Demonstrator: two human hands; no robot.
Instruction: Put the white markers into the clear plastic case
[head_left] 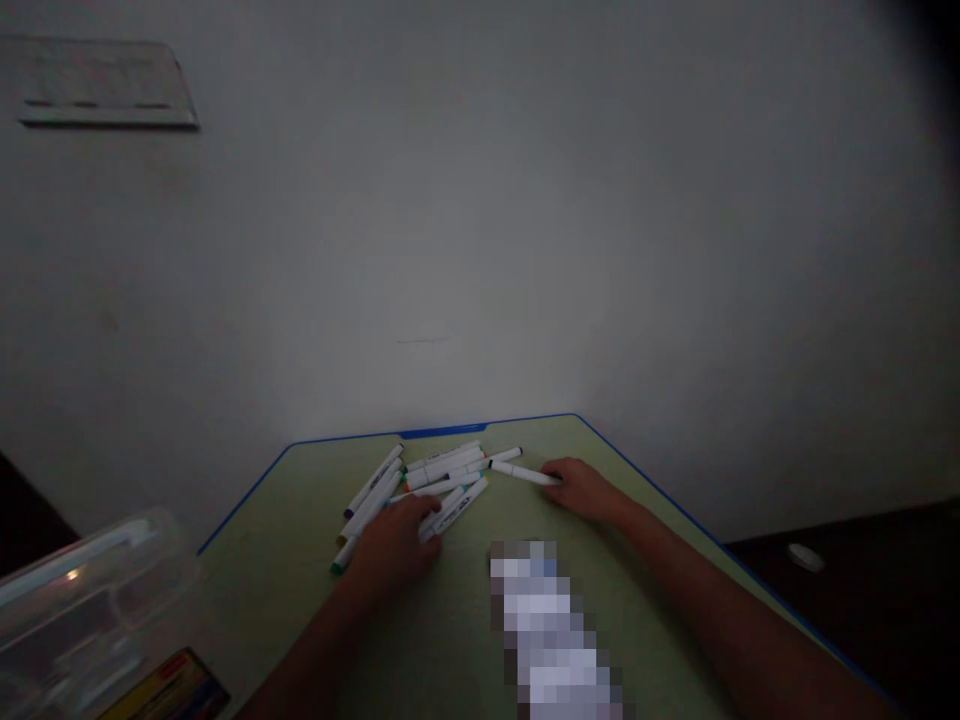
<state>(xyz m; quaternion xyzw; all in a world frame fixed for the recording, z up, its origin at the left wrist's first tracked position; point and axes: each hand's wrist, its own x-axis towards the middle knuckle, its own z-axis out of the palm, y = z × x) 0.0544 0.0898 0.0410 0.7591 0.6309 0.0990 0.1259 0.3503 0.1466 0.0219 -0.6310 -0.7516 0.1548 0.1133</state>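
markers lie in a loose white heap at 12 o'clock on the desk, close under the far blue edge where it meets the wall. i read the heap as raked together, since the barrels overlap at crossed angles instead of lying in a row.

my left hand rests palm down on the near side of the heap, fingers bent over 1 or 2 barrels; whether they actually clamp anything i cannot tell in this dim light. my right hand sits at 2 o'clock, fingertips pinched together on the end of a single marker that points back toward the heap.

a clear plastic box stands at 8 o'clock past the desk's left edge. bare desk lies between my forearms, apart from a blurred patch at 6 o'clock. the right edge runs just beside my right arm, so room there looks tight.
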